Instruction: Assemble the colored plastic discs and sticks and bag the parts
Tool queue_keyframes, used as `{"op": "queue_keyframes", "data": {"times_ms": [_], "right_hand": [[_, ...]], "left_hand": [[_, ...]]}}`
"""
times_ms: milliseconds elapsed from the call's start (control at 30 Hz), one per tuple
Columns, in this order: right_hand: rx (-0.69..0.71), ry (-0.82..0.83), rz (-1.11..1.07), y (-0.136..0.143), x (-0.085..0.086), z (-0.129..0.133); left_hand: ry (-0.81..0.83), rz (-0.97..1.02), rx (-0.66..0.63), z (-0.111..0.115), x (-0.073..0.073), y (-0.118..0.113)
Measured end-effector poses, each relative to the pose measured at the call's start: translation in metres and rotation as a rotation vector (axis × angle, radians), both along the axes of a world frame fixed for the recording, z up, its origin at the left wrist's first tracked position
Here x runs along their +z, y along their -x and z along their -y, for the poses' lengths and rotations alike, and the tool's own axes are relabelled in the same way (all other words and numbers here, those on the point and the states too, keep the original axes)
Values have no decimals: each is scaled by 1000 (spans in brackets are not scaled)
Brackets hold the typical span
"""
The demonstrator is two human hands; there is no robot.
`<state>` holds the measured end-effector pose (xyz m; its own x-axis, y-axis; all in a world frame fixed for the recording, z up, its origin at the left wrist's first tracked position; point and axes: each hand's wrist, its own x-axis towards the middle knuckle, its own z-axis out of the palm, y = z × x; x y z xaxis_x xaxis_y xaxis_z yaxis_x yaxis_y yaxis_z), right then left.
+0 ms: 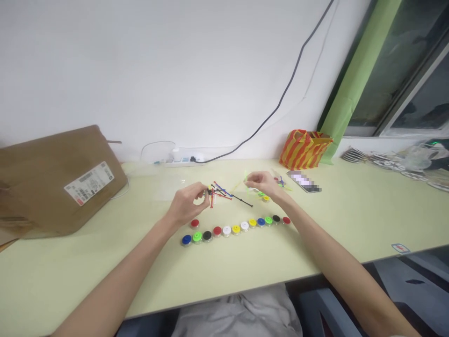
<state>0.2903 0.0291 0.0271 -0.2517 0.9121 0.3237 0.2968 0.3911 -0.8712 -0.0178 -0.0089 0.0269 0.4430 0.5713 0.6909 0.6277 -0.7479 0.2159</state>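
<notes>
My left hand (191,201) is closed in a pinch at the near end of a cluster of thin coloured plastic sticks (231,195), in red, blue, black and white. Which of them sit between the fingertips is hard to see. To the right, my right hand (264,184) pinches a thin yellow-green plastic stick (246,180), held just above the table. Under that hand lie small yellow and green pieces (265,198). In front of both hands runs a slanting row of small round coloured caps on clear bases (236,229), with one red cap (194,223) set behind it.
A brown cardboard parcel (59,182) stands at the left. Against the wall are a power strip (180,162) and a black cable (280,100). A striped red-yellow bag (305,150) and a phone (304,181) lie at the back right, with more loose items (389,164) beyond.
</notes>
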Motion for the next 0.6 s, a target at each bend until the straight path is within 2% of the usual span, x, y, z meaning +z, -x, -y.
{"op": "queue_keyframes", "data": {"times_ms": [67, 167, 267, 433, 600], "right_hand": [[-36, -60, 180, 17, -5, -2], [8, -88, 420, 42, -9, -5], [18, -89, 609, 54, -7, -9], [-37, -112, 842, 43, 2, -6], [31, -50, 899, 34, 0, 1]], "left_hand": [[-9, 40, 31, -7, -3, 6], [5, 135, 48, -15, -8, 13], [37, 185, 56, -18, -11, 16], [54, 171, 35, -17, -14, 11], [43, 121, 10, -13, -15, 3]]}}
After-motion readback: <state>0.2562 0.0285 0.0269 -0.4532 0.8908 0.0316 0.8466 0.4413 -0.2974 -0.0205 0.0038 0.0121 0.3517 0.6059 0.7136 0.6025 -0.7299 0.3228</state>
